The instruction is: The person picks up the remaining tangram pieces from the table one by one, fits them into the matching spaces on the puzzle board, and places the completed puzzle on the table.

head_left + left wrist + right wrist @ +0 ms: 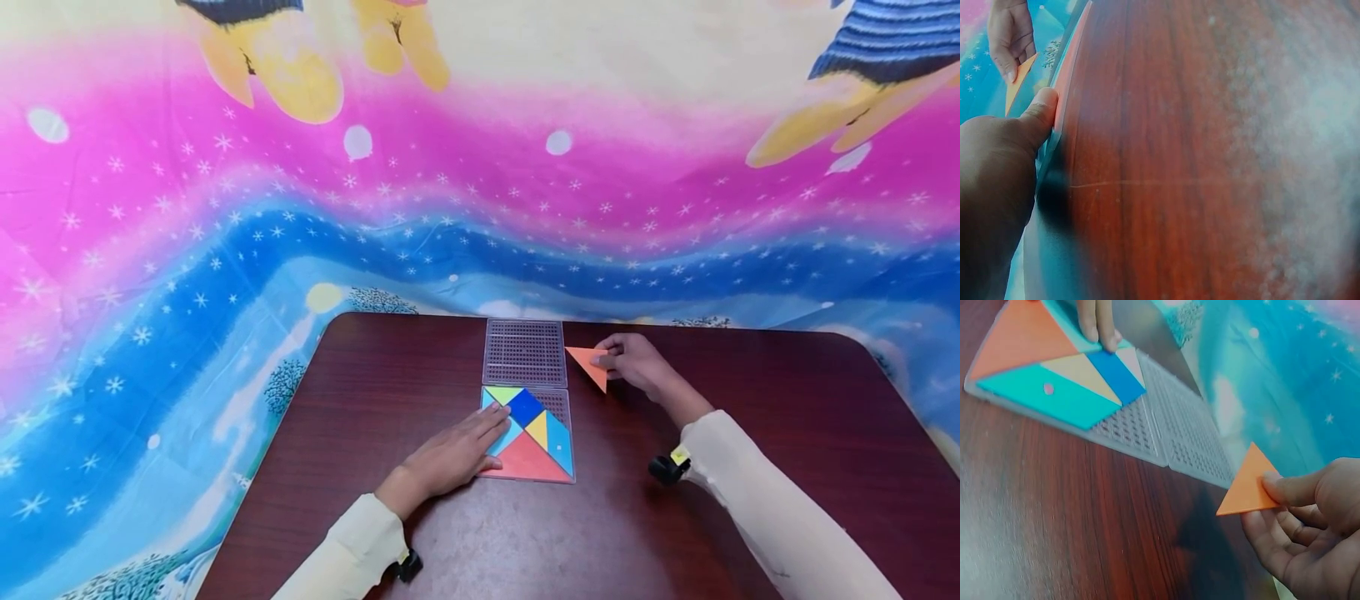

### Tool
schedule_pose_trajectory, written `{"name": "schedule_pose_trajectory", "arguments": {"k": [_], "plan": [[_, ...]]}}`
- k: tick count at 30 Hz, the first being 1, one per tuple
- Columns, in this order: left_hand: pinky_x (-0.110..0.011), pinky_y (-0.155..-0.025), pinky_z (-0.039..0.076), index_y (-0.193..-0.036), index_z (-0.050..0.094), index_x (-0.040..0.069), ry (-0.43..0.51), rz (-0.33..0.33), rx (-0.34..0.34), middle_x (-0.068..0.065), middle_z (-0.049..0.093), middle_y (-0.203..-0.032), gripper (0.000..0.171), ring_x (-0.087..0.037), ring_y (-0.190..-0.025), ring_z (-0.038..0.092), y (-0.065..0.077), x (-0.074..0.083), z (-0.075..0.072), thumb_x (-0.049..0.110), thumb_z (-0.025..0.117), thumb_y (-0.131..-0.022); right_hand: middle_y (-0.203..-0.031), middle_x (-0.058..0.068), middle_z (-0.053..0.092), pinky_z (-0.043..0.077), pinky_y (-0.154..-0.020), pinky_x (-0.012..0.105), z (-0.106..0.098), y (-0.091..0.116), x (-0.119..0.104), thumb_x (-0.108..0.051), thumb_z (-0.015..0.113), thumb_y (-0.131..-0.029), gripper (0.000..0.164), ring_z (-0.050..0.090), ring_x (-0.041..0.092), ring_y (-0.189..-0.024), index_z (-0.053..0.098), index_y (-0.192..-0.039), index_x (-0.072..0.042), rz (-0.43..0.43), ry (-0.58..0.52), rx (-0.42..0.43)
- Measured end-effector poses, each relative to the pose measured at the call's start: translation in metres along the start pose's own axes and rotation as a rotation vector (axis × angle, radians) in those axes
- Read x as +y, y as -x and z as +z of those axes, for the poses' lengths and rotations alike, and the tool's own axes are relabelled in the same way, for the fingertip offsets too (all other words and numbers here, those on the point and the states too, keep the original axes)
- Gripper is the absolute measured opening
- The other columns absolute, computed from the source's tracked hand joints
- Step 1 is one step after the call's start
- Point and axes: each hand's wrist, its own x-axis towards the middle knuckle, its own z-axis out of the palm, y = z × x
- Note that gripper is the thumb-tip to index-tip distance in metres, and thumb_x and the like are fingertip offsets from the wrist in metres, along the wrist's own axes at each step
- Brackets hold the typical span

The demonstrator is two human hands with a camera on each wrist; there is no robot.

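My right hand (637,367) pinches an orange triangle tangram piece (1244,487) between thumb and fingers, above the table to the right of the plastic case. My left hand (450,454) rests flat over the left side of the case's near half, fingers extended onto the pieces, thumb at the red triangle (528,462). Also lying in that half are a dark blue square (526,408), a yellow triangle (537,431), a teal parallelogram (557,443), a lime triangle (502,392) and a light blue piece partly under my fingers. Bare grid (1125,428) shows at its far right corner.
The case's other half (525,354), a gridded panel, lies opened flat toward the far table edge. Under everything is a dark reddish wooden table (360,375). A patterned pink and blue cloth (465,183) hangs behind it.
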Motion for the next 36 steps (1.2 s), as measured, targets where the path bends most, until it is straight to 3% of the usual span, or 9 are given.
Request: {"name": "schedule_pose_trajectory", "arguments": {"k": [24,36], "plan": [[-0.034,-0.12,0.023,-0.155,0.02,0.017,-0.006,-0.005,-0.014,0.001,0.016,-0.162,0.064,-0.018,-0.15,0.011,0.001,0.0,-0.001,0.051,0.033,-0.102,-0.107,0.015,0.057,0.056,-0.088,0.045,0.024,0.005,-0.009,-0.016,0.064,-0.093,0.036,0.062,0.022,-0.091,0.057,-0.124,0.002,-0.004,-0.042,-0.078],[-0.035,-0.12,0.023,-0.154,0.022,0.015,0.001,0.017,0.008,-0.002,0.017,-0.162,0.062,-0.02,-0.15,0.012,0.001,0.0,-0.002,0.047,0.034,-0.103,-0.104,0.016,0.058,0.058,-0.084,0.042,0.039,0.001,-0.014,-0.014,0.064,-0.093,0.034,0.063,0.021,-0.087,0.059,-0.122,0.0,0.037,-0.04,-0.083]]}}
